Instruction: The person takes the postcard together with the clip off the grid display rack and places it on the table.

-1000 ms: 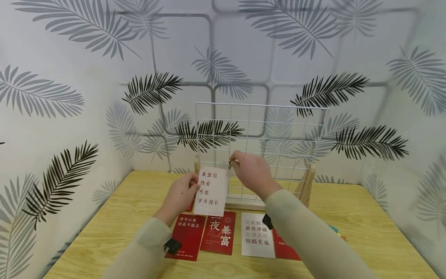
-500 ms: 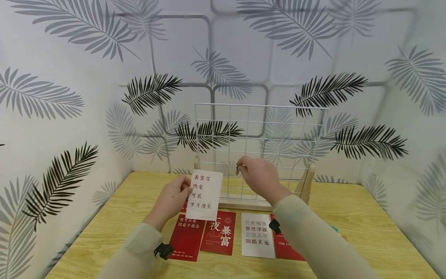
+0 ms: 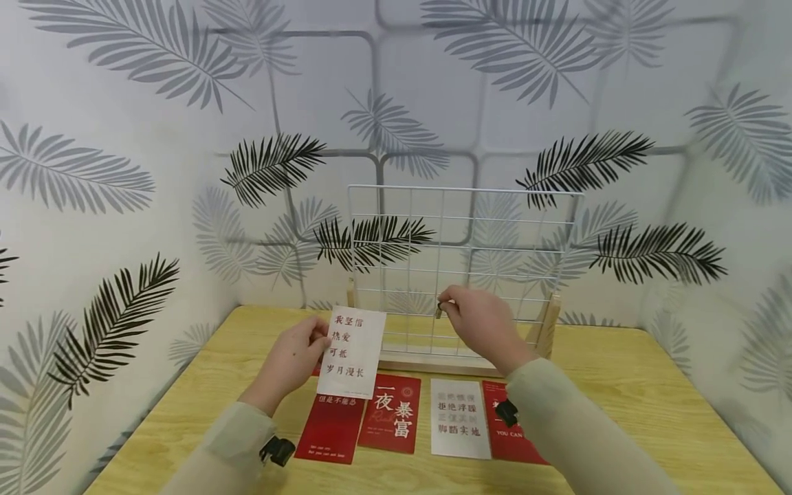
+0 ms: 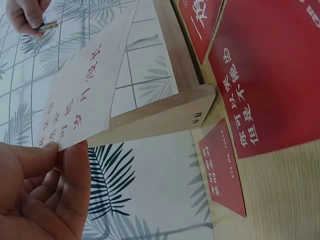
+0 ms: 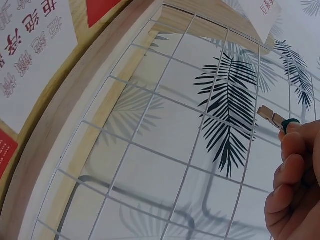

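White paper card [image 3: 350, 352] with red Chinese characters is held up above the table, in front of the lower left part of the white wire grid panel [image 3: 464, 265]. The left hand [image 3: 291, 361] pinches this card at its left edge, thumb in front and fingers behind. In the left wrist view the same card [image 4: 82, 95] stands slanted before the grid, near the wooden foot [image 4: 165, 112] of the stand.

The right hand [image 3: 485, 323] is raised in front of the grid, a little to the right of the card and apart from it. Its fingers are curled and they pinch a small wooden clothespin [image 5: 272, 119], whose tip points toward the wires.

On the light wooden table [image 3: 650, 412] lie several cards flat in a row: a red card [image 3: 328, 436] under the held card, a red card with big white characters [image 3: 392, 416], a white card with grey and red text [image 3: 458, 419], and one more red card [image 3: 513, 440] partly under the right sleeve.
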`<control>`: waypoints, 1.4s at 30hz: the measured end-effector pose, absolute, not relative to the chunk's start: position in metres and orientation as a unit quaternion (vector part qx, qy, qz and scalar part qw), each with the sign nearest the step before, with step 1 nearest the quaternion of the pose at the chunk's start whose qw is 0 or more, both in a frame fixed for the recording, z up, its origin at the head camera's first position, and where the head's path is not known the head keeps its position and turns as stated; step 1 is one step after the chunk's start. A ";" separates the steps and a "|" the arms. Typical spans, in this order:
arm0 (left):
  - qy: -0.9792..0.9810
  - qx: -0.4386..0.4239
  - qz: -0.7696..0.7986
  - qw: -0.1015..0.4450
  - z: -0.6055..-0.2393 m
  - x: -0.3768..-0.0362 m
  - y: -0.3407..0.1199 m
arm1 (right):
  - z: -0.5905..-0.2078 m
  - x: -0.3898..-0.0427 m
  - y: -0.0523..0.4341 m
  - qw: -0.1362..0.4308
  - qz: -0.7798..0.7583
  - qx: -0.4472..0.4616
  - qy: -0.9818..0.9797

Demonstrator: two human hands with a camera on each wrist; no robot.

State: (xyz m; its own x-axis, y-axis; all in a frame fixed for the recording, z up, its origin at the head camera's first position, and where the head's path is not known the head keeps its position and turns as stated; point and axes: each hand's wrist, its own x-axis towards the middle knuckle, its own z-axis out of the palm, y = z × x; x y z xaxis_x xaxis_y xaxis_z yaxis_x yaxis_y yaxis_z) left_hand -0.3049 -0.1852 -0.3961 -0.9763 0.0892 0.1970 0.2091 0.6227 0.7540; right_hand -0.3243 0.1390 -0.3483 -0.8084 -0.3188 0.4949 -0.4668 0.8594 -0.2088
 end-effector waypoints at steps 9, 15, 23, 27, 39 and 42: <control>-0.900 -0.086 -0.422 0.064 -0.395 -0.301 -0.201 | -0.357 -0.319 0.158 0.209 0.166 0.187 -0.945; -0.900 -0.089 -0.421 0.064 -0.396 -0.293 -0.213 | -0.359 -0.309 0.172 0.194 0.185 0.167 -0.949; -0.904 -0.085 -0.414 0.067 -0.399 -0.288 -0.223 | -0.366 -0.298 0.199 0.201 0.196 0.153 -0.948; -0.904 -0.081 -0.415 0.065 -0.398 -0.288 -0.229 | -0.371 -0.293 0.212 0.198 0.196 0.139 -0.950; -0.908 -0.072 -0.408 0.059 -0.402 -0.285 -0.245 | -0.381 -0.281 0.243 0.182 0.202 0.108 -0.956; -0.909 -0.066 -0.408 0.053 -0.404 -0.285 -0.248 | -0.383 -0.279 0.252 0.169 0.210 0.103 -0.957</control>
